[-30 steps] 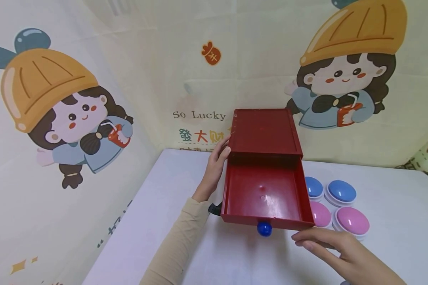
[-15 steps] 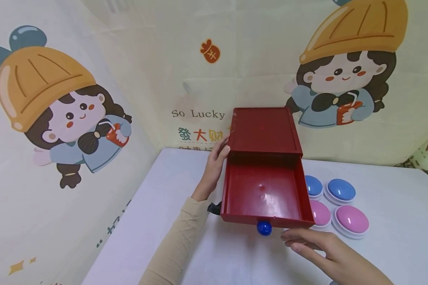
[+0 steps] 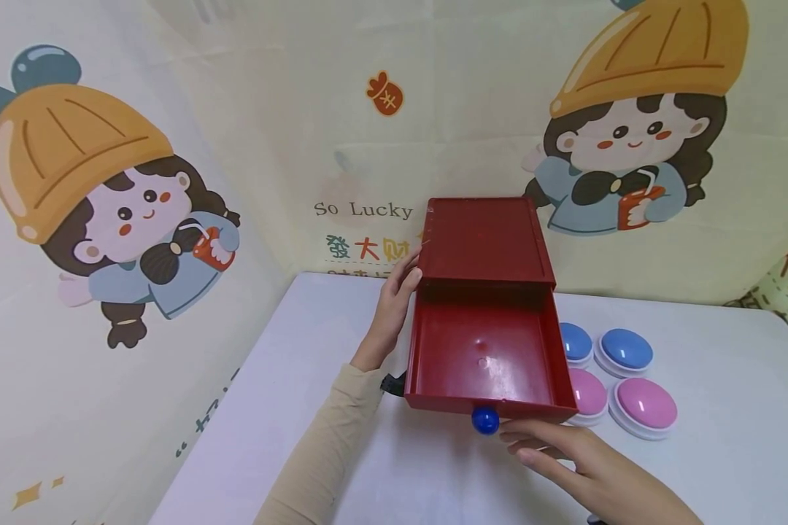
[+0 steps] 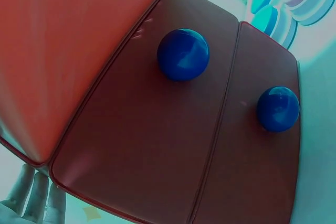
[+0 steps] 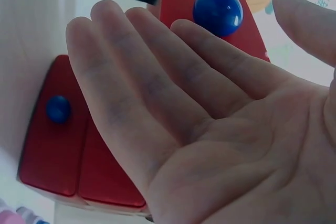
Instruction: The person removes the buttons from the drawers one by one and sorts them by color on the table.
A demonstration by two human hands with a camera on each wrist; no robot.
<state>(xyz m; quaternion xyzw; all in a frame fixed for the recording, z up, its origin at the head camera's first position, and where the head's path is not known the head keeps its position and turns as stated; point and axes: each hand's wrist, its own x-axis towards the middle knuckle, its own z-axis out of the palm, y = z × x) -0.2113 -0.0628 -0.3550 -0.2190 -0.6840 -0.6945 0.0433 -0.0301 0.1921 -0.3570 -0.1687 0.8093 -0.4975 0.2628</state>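
Note:
A red plastic drawer cabinet [image 3: 489,237] stands at the back of the table with its top drawer [image 3: 446,357] pulled out. Nothing lies on the visible drawer floor. A round blue knob [image 3: 485,421] sits on the drawer front. My left hand [image 3: 389,317] rests against the cabinet's left side; in the left wrist view its fingers [image 4: 35,195] extend along the edge. Just right of the knob is my right hand [image 3: 578,459], holding nothing. In the right wrist view its palm [image 5: 220,129] shows, fingers extended. Two closed lower drawers carry blue knobs [image 4: 182,55].
Right of the cabinet, two blue push lights [image 3: 626,350] and two pink ones [image 3: 646,403] stand close together on the white table [image 3: 729,437]. A cartoon-printed cloth [image 3: 473,131] hangs behind. My left wrist's black strap [image 3: 394,384] shows beside the drawer.
My right hand has moved left below the drawer front, from its right corner to beside the blue knob. The left hand and the drawer stay in place.

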